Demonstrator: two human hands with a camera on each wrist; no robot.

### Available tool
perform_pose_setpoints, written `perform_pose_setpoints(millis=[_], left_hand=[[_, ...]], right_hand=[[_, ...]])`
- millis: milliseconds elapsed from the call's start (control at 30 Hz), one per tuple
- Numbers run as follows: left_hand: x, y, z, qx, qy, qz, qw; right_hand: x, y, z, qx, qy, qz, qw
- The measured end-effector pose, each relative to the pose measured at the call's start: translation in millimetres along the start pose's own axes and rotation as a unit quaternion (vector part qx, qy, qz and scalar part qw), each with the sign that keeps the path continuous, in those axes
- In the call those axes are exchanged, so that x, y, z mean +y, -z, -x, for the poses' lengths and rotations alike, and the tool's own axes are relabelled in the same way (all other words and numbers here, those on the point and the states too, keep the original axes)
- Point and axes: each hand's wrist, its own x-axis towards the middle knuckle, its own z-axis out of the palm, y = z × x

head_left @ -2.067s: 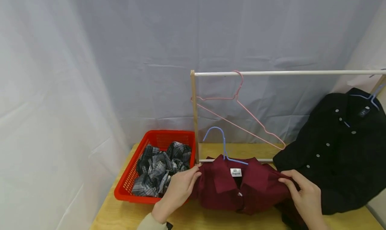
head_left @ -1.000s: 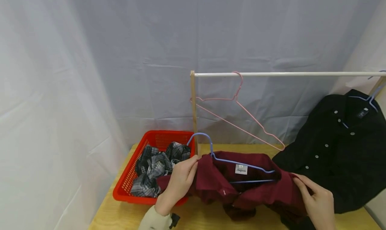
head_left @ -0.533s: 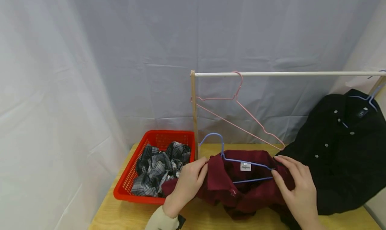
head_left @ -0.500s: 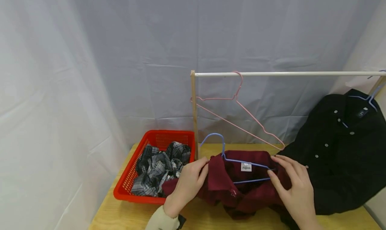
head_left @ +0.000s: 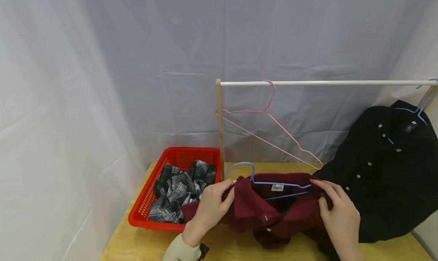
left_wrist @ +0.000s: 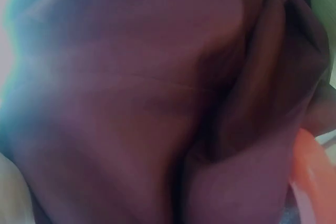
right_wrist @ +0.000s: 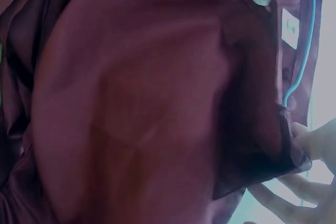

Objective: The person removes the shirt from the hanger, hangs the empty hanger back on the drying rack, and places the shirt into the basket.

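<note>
A dark red button shirt hangs between both hands above the wooden table, collar spread wide. Inside its neck sits a blue wire hanger, its hook standing up out of the collar and one end reaching the shoulder at right. My left hand pinches the shirt's shoulder on the left, beside the collar. On the other shoulder my right hand grips the cloth near the hanger's end. Thumb and finger pinch a fold in the right wrist view, below the hanger. Shirt cloth fills most of the left wrist view.
A red basket of crumpled plaid cloth stands left. Behind the shirt rises a rack with a white rail. A pink hanger hangs there, and a black shirt on a blue hanger hangs at right.
The right hand came in from the far right to the hanger's end, then took the shoulder cloth. The blue hanger's hook has dropped lower and the collar has tipped forward.
</note>
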Motion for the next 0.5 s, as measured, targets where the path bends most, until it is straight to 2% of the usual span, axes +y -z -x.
perform_pose_setpoints(millis=[167,500], left_hand=[[-1.4,0.7,-1.2,0.005,-0.014,0.007,0.9999],[-2.3,0.7,-2.4,0.020,-0.034,0.040,0.9984]], right_hand=[[10.3,5.1,-0.6,-0.007,-0.046,0.017,0.9988],[17.8,7.8,-2.2,-0.011,-0.069,-0.002,0.9976]])
